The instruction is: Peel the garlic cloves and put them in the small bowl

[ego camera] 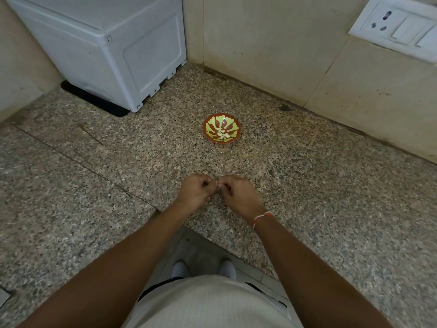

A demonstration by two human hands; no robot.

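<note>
Both hands (218, 191) curled, fingertips together.

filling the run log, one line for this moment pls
step: peeling | left hand and right hand: pinch garlic clove | small bowl: some peeled cloves

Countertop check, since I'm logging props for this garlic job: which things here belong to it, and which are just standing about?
Part of the job:
small bowl with peeled cloves
left hand and right hand, fingers curled together over something too small to identify

Just there:
white appliance
wall socket panel
</note>
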